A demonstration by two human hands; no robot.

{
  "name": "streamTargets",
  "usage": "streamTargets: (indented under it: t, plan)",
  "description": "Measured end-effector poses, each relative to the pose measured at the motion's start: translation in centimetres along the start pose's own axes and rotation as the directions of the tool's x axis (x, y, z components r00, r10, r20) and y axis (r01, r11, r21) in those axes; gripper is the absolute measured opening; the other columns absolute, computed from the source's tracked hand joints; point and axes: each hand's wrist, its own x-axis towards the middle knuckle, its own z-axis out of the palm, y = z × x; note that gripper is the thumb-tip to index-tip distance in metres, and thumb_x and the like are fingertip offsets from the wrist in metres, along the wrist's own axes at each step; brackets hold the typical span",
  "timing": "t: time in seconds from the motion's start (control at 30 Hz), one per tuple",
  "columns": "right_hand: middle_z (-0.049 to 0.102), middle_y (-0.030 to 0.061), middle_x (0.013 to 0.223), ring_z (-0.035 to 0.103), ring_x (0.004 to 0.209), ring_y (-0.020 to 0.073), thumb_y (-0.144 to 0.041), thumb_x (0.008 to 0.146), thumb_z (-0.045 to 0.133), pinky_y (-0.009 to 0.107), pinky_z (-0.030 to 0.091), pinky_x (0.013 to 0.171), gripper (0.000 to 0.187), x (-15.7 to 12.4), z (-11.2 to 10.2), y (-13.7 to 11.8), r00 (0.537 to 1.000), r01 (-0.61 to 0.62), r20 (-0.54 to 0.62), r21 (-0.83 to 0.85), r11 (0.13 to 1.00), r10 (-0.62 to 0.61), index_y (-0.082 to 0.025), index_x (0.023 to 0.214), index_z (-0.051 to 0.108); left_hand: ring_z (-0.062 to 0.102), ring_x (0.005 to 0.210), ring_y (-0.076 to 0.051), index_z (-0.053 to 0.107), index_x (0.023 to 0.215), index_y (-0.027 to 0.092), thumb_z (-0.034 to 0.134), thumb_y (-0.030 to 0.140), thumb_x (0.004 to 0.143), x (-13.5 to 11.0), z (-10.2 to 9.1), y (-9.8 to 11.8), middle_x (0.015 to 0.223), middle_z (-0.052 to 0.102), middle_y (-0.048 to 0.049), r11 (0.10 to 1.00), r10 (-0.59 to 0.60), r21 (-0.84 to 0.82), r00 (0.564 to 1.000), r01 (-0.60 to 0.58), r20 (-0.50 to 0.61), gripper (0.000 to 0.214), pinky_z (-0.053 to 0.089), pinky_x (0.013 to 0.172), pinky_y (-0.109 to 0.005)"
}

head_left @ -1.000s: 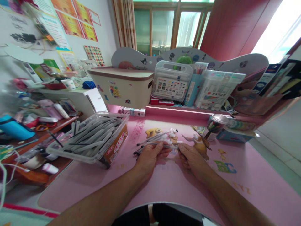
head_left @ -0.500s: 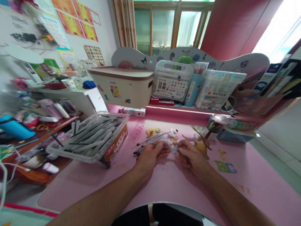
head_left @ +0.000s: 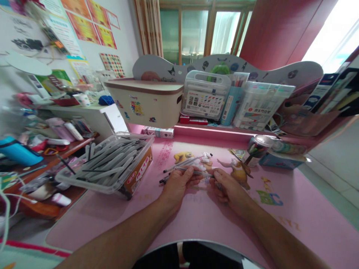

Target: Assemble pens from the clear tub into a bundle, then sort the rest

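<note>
My left hand point(head_left: 182, 183) is closed around a slim, clear pen point(head_left: 199, 172) that lies crosswise between my two hands. My right hand point(head_left: 224, 185) pinches the other end of that pen with thumb and forefinger; its remaining fingers curl beneath. Just behind my left hand, several clear pens with black ends point(head_left: 185, 163) rest on the pink desk, partly hidden by that hand. To the left stands a clear plastic box point(head_left: 105, 185) heaped with grey-white pen parts point(head_left: 112, 160), some with dark tips.
The pink desk point(head_left: 196, 224) has cartoon prints. On its rear shelf stand a lidded cream bin point(head_left: 146, 106), a clear marker case point(head_left: 206, 99) and another marker box point(head_left: 260, 108). A pen-filled jar point(head_left: 256, 149) and blue box point(head_left: 282, 160) sit at right. Cluttered shelves point(head_left: 75, 149) border the left.
My right hand has shifted very slightly, and the pen's right end now sits against its fingertips at a slightly different angle. My left hand stays almost where it was.
</note>
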Motion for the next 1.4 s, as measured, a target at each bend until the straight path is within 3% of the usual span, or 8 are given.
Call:
streamTargets:
  t: [0.13, 0.3, 0.47, 0.7, 0.87, 1.1, 1.23, 1.4]
  plan:
    - [0.041, -0.0066, 0.047, 0.029, 0.035, 0.0035, -0.061, 0.079, 0.060, 0.017, 0.014, 0.034, 0.047, 0.4, -0.2, 0.5, 0.998, -0.041, -0.059, -0.056, 0.998, 0.038, -0.019, 0.063, 0.047, 0.070, 0.069, -0.013, 0.073, 0.083, 0.011, 0.081, 0.042, 0.070, -0.1, 0.3, 0.1, 0.076, 0.074, -0.0080, 1.000, -0.008, 0.021, 1.000, 0.008, -0.012, 0.035, 0.055, 0.066, -0.018]
    - [0.042, -0.0101, 0.052, 0.028, 0.038, 0.0040, -0.048, 0.073, 0.072, 0.014, 0.015, 0.034, 0.036, -0.1, -0.1, 0.0, 0.998, -0.045, 0.043, 0.032, 0.998, 0.043, -0.022, 0.083, 0.049, 0.069, 0.067, -0.013, 0.072, 0.082, 0.012, 0.082, 0.040, 0.070, -0.1, 0.3, 0.3, 0.077, 0.075, -0.0076, 1.000, 0.008, 0.009, 1.000, -0.008, -0.011, 0.032, 0.055, 0.065, -0.018]
    - [0.044, -0.0068, 0.053, 0.028, 0.037, 0.0024, -0.059, 0.080, 0.061, 0.015, 0.015, 0.033, 0.043, 0.2, -0.2, 0.4, 0.998, -0.058, 0.017, 0.016, 0.998, 0.058, -0.019, 0.071, 0.049, 0.070, 0.067, -0.014, 0.072, 0.083, 0.012, 0.079, 0.040, 0.073, -0.1, 0.3, 0.2, 0.076, 0.074, -0.0080, 0.999, 0.003, 0.044, 1.000, -0.002, -0.030, 0.031, 0.054, 0.061, -0.018]
    - [0.045, -0.0103, 0.055, 0.031, 0.036, 0.0041, -0.030, 0.071, 0.076, 0.013, 0.017, 0.030, 0.031, 0.4, -0.4, 0.3, 0.999, 0.031, 0.017, 0.202, 0.979, -0.035, -0.023, 0.079, 0.047, 0.069, 0.071, -0.014, 0.071, 0.083, 0.011, 0.079, 0.038, 0.073, 0.2, 0.1, 0.3, 0.078, 0.073, -0.0069, 0.997, 0.072, -0.004, 0.990, -0.073, -0.119, 0.030, 0.056, 0.067, -0.021]
    - [0.061, -0.0035, 0.071, 0.047, 0.046, 0.0077, -0.017, 0.060, 0.072, 0.013, 0.025, 0.031, 0.032, 0.0, -0.8, -0.4, 0.981, -0.171, 0.154, 0.393, 0.904, 0.118, -0.022, 0.086, 0.053, 0.066, 0.065, -0.014, 0.069, 0.080, 0.012, 0.076, 0.044, 0.074, -0.1, 0.2, 0.4, 0.077, 0.072, -0.0070, 0.992, 0.118, 0.057, 0.987, -0.112, -0.107, 0.033, 0.054, 0.062, -0.022]
    - [0.051, -0.0046, 0.058, 0.036, 0.039, 0.0027, -0.033, 0.074, 0.075, 0.011, 0.015, 0.029, 0.028, 0.1, -0.5, 0.0, 0.966, -0.222, 0.189, 0.243, 0.944, 0.179, -0.017, 0.071, 0.053, 0.065, 0.072, -0.013, 0.069, 0.082, 0.014, 0.065, 0.041, 0.085, -0.8, 0.6, 0.7, 0.082, 0.071, -0.0054, 0.959, 0.248, 0.168, 0.963, -0.228, -0.106, 0.027, 0.051, 0.073, -0.025]
    - [0.044, -0.0063, 0.050, 0.030, 0.035, 0.0028, -0.030, 0.075, 0.070, 0.012, 0.016, 0.028, 0.029, 0.7, -0.8, 0.1, 0.984, -0.178, 0.072, 0.340, 0.923, 0.163, -0.017, 0.061, 0.048, 0.067, 0.082, -0.018, 0.063, 0.082, 0.016, 0.059, 0.045, 0.088, 0.2, 0.1, 1.9, 0.083, 0.070, -0.0057, 0.919, 0.375, -0.039, 0.901, -0.392, -0.218, 0.030, 0.052, 0.079, -0.031]
    - [0.041, -0.0073, 0.050, 0.030, 0.035, 0.0028, -0.023, 0.073, 0.065, 0.012, 0.017, 0.027, 0.024, 1.2, -1.4, -0.1, 0.982, -0.108, -0.093, 0.443, 0.890, 0.165, -0.018, 0.061, 0.045, 0.058, 0.061, -0.013, 0.058, 0.083, 0.018, 0.066, 0.037, 0.083, 0.7, 0.0, 3.3, 0.065, 0.058, 0.0018, 0.844, 0.405, -0.207, 0.842, -0.494, -0.356, 0.021, 0.052, 0.067, -0.030]
